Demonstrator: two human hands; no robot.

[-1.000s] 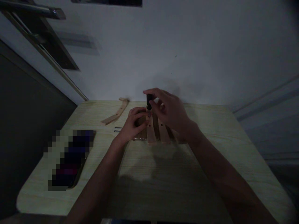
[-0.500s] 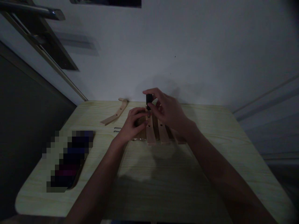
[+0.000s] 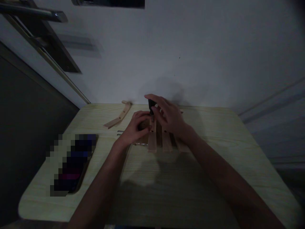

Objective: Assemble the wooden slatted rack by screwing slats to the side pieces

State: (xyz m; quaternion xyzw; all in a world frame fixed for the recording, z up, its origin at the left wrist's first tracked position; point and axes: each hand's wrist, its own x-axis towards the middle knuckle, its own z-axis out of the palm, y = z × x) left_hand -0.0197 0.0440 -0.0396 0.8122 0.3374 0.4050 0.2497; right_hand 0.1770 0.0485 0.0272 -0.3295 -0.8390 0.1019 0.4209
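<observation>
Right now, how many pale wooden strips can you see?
4. A loose strip lies beyond the left hand, to its left; a left strip, middle strip and right strip lie side by side, partly covered by that hand or the right hand. More could be hidden.

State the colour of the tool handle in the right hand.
Black handle, best in head view.

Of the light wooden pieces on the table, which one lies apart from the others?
The bent piece left of and beyond the left hand. It lies alone, touched by no hand, while the other pieces are side by side near both hands.
</observation>
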